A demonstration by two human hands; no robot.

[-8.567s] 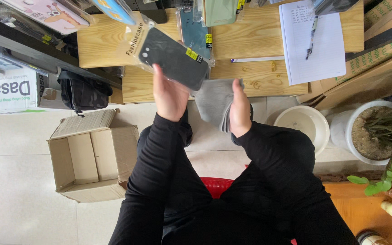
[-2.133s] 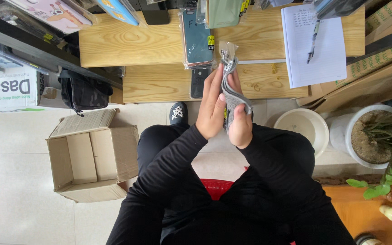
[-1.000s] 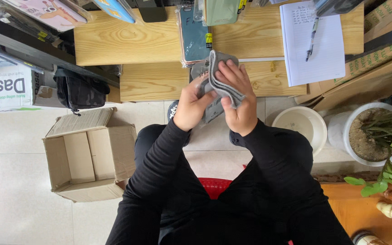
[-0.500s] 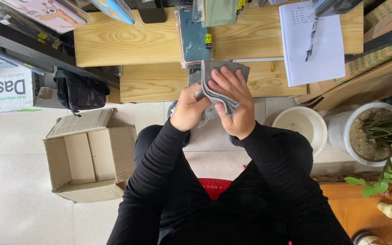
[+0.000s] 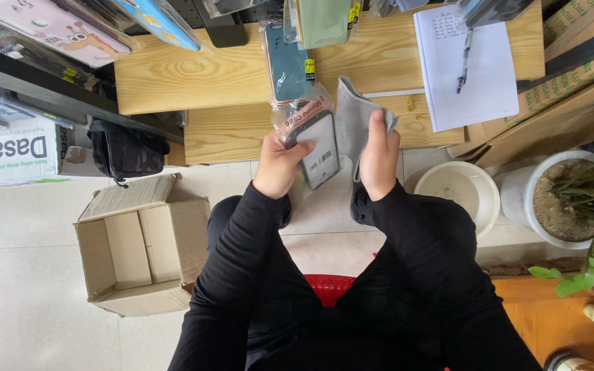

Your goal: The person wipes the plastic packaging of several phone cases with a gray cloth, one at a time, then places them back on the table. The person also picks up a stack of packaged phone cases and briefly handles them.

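A clear plastic packet with a phone case (image 5: 314, 141) is in the left hand (image 5: 278, 167); an open brown cardboard box (image 5: 139, 247) stands on the floor; more packaged cases (image 5: 290, 62) lie on the wooden table.

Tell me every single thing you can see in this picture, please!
Packaged phone case: one, clear wrapper, held in the left hand.
Cloth: one, grey, held in the right hand.
Wooden table: one, light brown, in front of the person.
Other packaged phone cases: several, teal, green, blue and pink, along the table's far side.
Notepad: one, white, with a pen on it, table right.
Cardboard box: one, brown, open, floor left.
Black bag: one, under the table.
White bowl: one, floor right.
Potted plant: one, white pot, far right.
Red stool: one, beneath the person.
Left hand; right hand: black sleeves.
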